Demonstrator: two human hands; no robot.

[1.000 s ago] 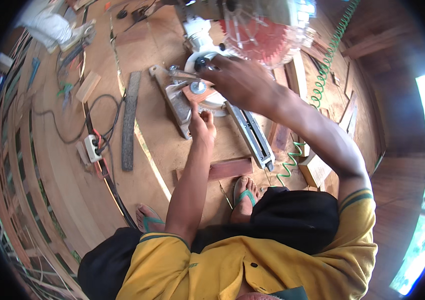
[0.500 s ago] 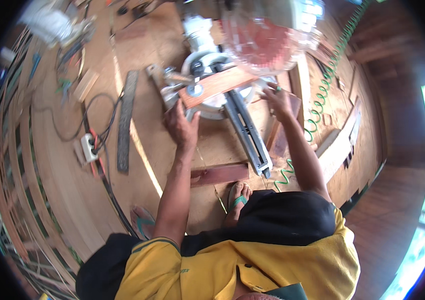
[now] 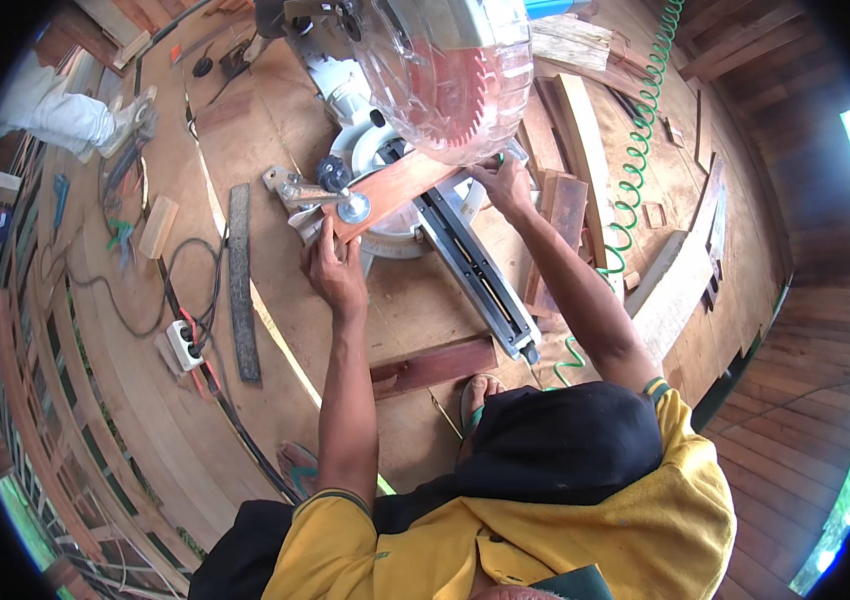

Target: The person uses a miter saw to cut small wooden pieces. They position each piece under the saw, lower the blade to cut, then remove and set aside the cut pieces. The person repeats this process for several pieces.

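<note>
Across the round table [image 3: 385,245] of a mitre saw that stands on a plank floor [image 3: 415,320], well in from the floor's left and right edges, lies a reddish-brown wooden board [image 3: 400,190]. Its long axis slants from a near-left end to a far-right end, crossing the saw's slotted arm [image 3: 475,270] nearly square. A round metal clamp pad [image 3: 353,207] sits over the near-left end, with a black knob [image 3: 333,174] just beyond it.

The left hand [image 3: 337,268] is at that near-left end, with the board stretching forward and to the right of it. Its fingertips touch the board's end and near edge, thumb a little apart from the fingers; whether they pinch the wood, I cannot tell. The right hand [image 3: 507,190] is at the opposite end, fingertips meeting the wood there, so the board runs leftward and slightly back from it. How firmly that hand grips is also unclear, since the fingers curl away from view. Each hand is thus nearest its own end, the left one beside the clamp, the right one close to the saw blade [image 3: 455,95] in its clear guard [image 3: 505,60].

That guard hangs over the board's far-right half; the gap beneath cannot be judged. Nearer the person, a dark red offcut [image 3: 435,367] lies flat on the floor.
</note>
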